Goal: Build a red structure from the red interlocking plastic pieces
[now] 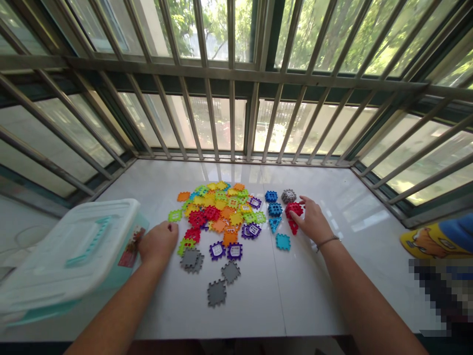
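A heap of colourful interlocking plastic tiles [221, 212] lies on the white sill [325, 296]. My right hand [312, 219] rests at the heap's right side, fingers curled on a red tile [293, 209], beside blue tiles [274, 209] and a grey one [288, 195]. My left hand [158, 241] sits closed at the heap's left edge, close to a lime tile [175, 215]; what it holds, if anything, is hidden. Flat grey tiles [216, 293] lie nearer me.
A pale plastic storage box [70, 251] with a teal handle stands at the left, touching my left wrist. Metal window bars [229, 123] close off the far side and both flanks. A yellow and blue cushion [436, 239] lies at the right.
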{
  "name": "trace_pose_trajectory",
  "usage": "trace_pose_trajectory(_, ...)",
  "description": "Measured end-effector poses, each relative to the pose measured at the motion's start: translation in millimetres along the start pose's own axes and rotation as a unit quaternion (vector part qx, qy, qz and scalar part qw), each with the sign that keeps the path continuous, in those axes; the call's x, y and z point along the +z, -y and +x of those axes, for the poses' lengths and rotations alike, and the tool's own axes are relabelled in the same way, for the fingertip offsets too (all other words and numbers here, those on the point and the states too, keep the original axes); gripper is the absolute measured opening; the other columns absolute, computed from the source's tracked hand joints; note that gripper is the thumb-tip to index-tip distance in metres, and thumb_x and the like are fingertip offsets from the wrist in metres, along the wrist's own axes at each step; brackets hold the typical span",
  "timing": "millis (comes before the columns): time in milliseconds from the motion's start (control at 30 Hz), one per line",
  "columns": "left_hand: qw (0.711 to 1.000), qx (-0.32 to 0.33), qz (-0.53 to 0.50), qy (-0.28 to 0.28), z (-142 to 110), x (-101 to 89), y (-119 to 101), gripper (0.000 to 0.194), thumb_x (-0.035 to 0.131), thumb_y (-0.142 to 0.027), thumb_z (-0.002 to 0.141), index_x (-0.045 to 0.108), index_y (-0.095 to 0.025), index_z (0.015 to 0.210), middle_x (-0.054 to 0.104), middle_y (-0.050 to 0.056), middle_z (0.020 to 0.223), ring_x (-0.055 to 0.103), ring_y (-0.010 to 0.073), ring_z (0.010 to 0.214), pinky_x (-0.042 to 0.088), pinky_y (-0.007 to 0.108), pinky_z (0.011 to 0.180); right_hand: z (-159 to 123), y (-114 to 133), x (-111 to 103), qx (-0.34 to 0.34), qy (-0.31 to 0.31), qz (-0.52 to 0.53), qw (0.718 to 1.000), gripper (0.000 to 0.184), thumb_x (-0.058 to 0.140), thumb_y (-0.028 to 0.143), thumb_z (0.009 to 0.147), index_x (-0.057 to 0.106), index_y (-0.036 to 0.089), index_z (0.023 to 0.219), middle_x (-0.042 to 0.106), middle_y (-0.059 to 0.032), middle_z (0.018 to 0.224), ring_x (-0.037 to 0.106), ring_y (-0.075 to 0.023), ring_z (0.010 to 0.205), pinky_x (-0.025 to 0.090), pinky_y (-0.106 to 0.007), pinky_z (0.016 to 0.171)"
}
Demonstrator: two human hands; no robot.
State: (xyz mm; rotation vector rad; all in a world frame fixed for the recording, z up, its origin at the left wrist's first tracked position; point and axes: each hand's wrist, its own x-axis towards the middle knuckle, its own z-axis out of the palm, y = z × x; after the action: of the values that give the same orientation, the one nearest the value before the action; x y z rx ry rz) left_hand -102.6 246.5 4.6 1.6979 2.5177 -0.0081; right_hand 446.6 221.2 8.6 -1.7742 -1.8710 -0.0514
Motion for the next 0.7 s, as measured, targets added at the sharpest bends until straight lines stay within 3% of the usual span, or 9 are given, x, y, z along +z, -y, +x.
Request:
trace_pose_trajectory(500,1.000,-0.003,-0.011,0.000,5.1,7.6,5.5,0.064,0.026,-0.046,0.107,0.084,-0.020,0.117,0.082,0.022,0.119,0.076,0.0404,0.104,0.053,0.045,0.081,-3.6,5.3,-5.7,-0.020,-0.029,-0.005,0.999,0.080,0.053,0.074,0.105,0.054,0.010,0.154,0.067,-0.0262,0.137,0.064,-0.0431,0.126,0.051,-0.063,0.113)
trace_pose_trajectory(600,1.000,0.004,-0.010,-0.006,4.8,8.5,5.5,0.064,0.026,-0.045,0.107,0.084,-0.018,0.116,0.082,0.023,0.117,0.077,0.0398,0.102,0.052,0.045,0.082,-17.9,21.0,-15.0,-0.021,-0.069,-0.005,0.997,0.071,0.053,0.068,0.108,0.055,0.013,0.152,0.066,-0.0258,0.137,0.062,-0.0435,0.130,0.050,-0.065,0.115)
trace_pose_trajectory(700,1.000,0.006,-0.007,-0.009,5.0,9.9,5.8,0.065,0.026,-0.046,0.107,0.084,-0.018,0.114,0.082,0.023,0.114,0.077,0.0384,0.100,0.052,0.045,0.085,-52.7,44.4,-26.5,-0.024,-0.094,-0.003,0.995,0.061,0.055,0.060,0.109,0.054,0.017,0.152,0.066,-0.0235,0.138,0.062,-0.0432,0.132,0.050,-0.065,0.115)
